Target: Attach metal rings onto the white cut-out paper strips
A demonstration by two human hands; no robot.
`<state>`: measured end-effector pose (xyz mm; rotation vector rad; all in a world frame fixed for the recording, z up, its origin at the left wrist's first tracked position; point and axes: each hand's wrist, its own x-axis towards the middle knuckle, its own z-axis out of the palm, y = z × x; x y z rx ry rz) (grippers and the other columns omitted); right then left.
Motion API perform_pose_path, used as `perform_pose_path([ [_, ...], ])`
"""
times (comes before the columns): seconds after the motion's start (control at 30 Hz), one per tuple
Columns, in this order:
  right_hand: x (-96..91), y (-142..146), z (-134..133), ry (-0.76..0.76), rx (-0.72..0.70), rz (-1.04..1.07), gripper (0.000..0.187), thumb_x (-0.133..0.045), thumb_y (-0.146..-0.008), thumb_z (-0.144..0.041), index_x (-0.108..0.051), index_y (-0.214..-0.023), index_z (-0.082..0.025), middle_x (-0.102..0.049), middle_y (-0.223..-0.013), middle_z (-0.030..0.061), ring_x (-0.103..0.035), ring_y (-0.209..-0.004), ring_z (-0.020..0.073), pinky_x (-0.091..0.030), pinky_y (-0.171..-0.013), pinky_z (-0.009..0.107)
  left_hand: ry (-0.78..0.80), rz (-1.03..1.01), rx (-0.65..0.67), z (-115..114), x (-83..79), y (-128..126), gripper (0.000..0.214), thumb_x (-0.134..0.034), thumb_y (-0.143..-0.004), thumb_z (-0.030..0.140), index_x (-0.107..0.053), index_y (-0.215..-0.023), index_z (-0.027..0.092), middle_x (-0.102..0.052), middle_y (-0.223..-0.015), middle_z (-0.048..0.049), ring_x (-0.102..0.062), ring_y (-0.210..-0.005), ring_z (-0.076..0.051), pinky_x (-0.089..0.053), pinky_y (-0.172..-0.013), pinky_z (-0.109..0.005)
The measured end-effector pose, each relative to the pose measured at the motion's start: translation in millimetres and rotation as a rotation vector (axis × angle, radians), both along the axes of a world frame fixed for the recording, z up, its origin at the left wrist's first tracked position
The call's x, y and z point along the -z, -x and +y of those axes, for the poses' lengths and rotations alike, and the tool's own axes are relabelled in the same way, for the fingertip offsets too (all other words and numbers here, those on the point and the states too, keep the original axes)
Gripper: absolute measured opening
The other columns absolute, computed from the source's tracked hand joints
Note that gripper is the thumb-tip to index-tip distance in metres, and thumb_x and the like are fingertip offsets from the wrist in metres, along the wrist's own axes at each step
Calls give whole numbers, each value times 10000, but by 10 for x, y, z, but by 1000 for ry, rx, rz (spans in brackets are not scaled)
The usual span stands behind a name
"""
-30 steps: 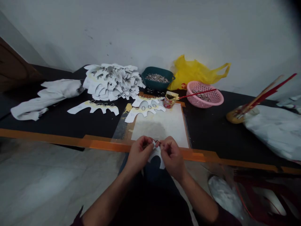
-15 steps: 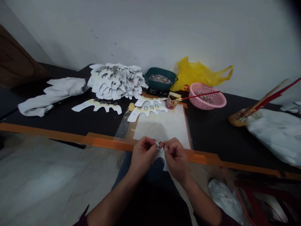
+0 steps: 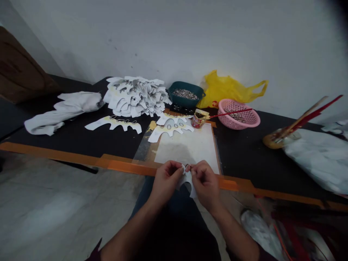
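Head view: narrow pinch from both hands, left hand (image 3: 165,183) and right hand (image 3: 206,185) almost meeting, fingertips (image 3: 179,168) closed on a white paper cutout (image 3: 187,180) at a small metal ring (image 3: 187,166), the ring mostly hidden and too small to make out. Cutout up over the lap, just in front of the orange table edge (image 3: 122,166), its lower part hanging free between the wrists. Best handling here: short finger movements, steady wrists, paper unbent near the ring. Beyond the hands, a stained white sheet (image 3: 187,150) on the black tabletop (image 3: 67,145). At its far edge, a ringed cutout (image 3: 171,131); to the left, another (image 3: 112,124). Farther back, a heap of paper cutouts (image 3: 136,97), a green tub of metal rings (image 3: 185,102), a small can (image 3: 198,120) with a red-handled brush (image 3: 231,113), and a pink basket (image 3: 239,121).
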<state>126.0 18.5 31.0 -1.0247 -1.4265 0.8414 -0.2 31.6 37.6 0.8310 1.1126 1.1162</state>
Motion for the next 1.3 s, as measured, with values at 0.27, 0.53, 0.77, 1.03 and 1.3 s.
perform_pose_path([
  [0.27, -28, -21, -4, -4, -3, -50, 226, -478, -807, -91, -356, -665, -217, -429, -733, -18, -545, -777, 137, -468, -746, 318, -52, 45, 123, -20, -36, 81, 212, -670, -668, 281, -578, -805, 148, -649, -803, -35, -584, -739, -139, -440, -659, -238],
  [0.53, -49, -29, -14, -28, -9, -85, 231, -468, -795, -62, -358, -662, -214, -441, -740, -17, -544, -787, 136, -453, -727, 299, -180, 45, 66, -37, 16, 56, 118, -633, -716, 256, -573, -743, 158, -637, -885, -41, -591, -813, -142, -446, -740, -245],
  [0.77, -54, -6, -11, 12, -17, -55, 222, -466, -795, -72, -356, -673, -221, -437, -743, -13, -544, -784, 141, -463, -750, 323, -303, 232, 10, -61, 21, 88, 93, -595, -751, 240, -584, -691, 170, -617, -877, -45, -578, -830, -158, -430, -754, -250],
  [1.03, -36, 4, -24, 27, -37, -36, 212, -464, -789, -71, -362, -679, -221, -435, -747, -14, -540, -784, 137, -463, -753, 319, -205, 103, -44, -88, -16, 24, 103, -619, -721, 212, -547, -672, 159, -609, -808, -23, -572, -743, -125, -431, -679, -230],
  [1.3, -551, -263, 0, -59, -57, -282, 194, -474, -776, -78, -396, -669, -220, -463, -735, 2, -538, -754, 152, -443, -651, 305, -36, -115, 55, 60, -432, -50, 184, -694, -600, 192, -516, -595, 147, -624, -695, -9, -553, -630, -104, -414, -592, -217],
])
